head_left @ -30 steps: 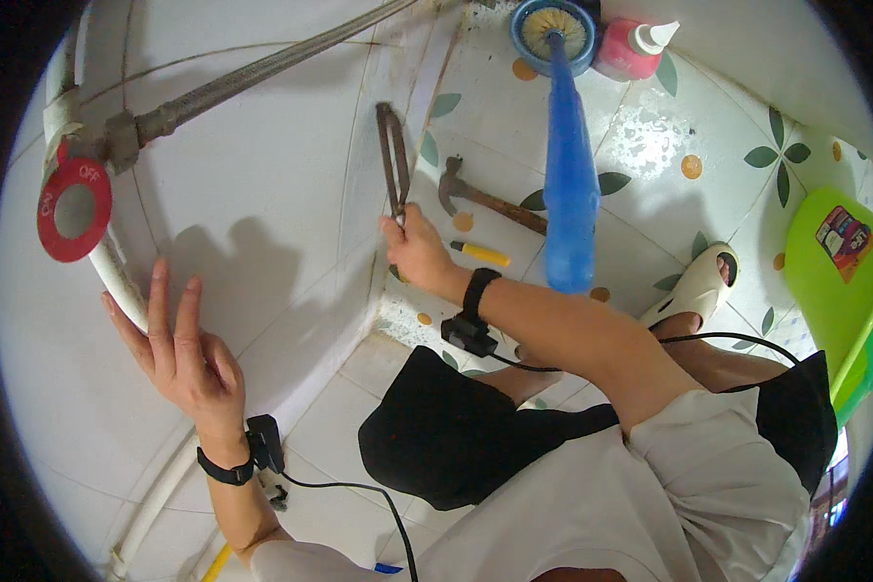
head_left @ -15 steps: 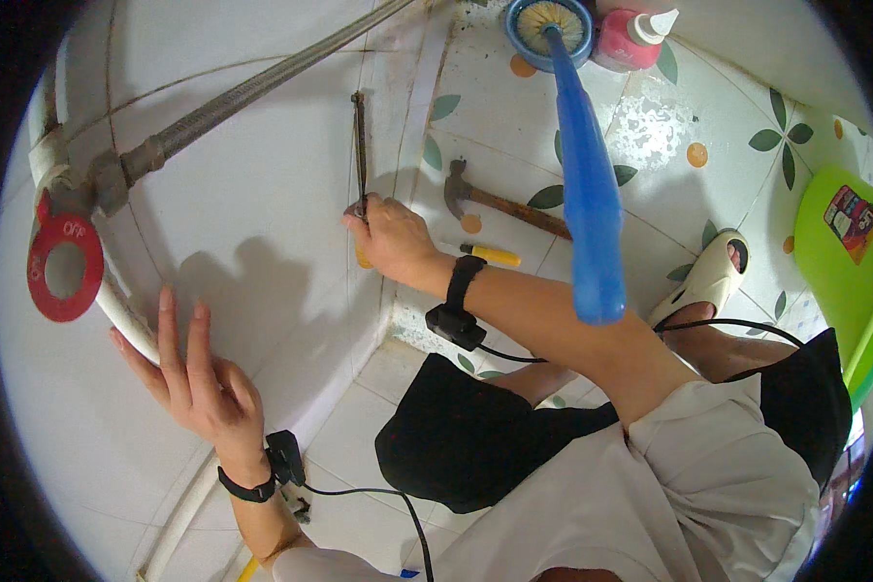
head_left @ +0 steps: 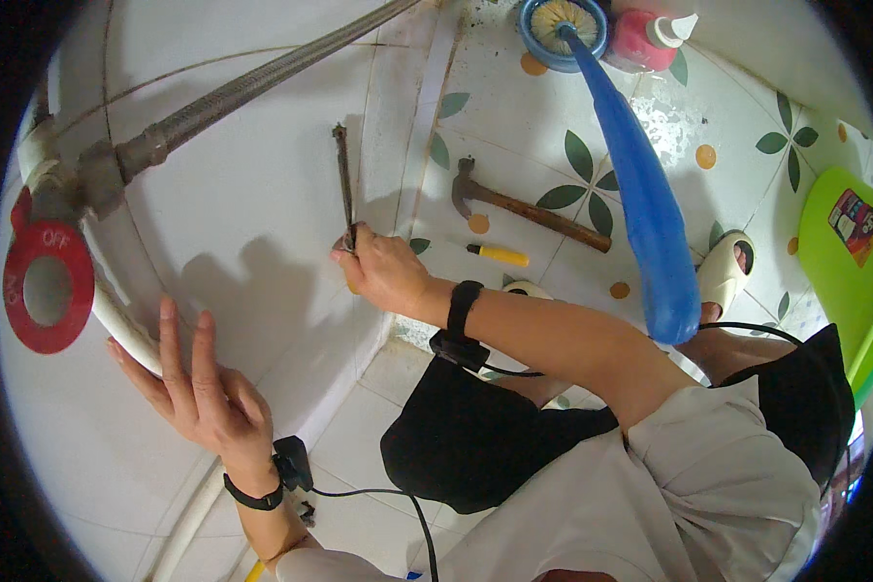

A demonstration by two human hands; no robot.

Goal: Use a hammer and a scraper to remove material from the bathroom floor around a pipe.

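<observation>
My right hand (head_left: 386,274) is closed round a screwdriver (head_left: 343,173), its dark, slender shaft pointing away from me in front of the white wall. The fist hides most of its yellow handle. My left hand (head_left: 199,388) is open, fingers spread, by the tiled wall; its index finger and thumb are near a white pipe (head_left: 131,335). Above that pipe is a red ring-shaped valve handle (head_left: 50,286) on a metal fitting. On the floor right of my right hand lie a hammer (head_left: 538,210) with a wooden handle and a small yellow-handled tool (head_left: 500,255).
A braided metal hose (head_left: 272,82) runs from the fitting toward the top. A long blue-handled brush (head_left: 640,194) stands in a blue round holder (head_left: 533,56) beside a pink pump bottle (head_left: 640,44). A green plastic basin (head_left: 829,262) is at the right. Black cables trail from both wrists.
My right hand and the screwdriver have moved down, nearer to me. The view has shifted slightly, and more of the hammer's handle shows. My left hand keeps almost the same pose.
</observation>
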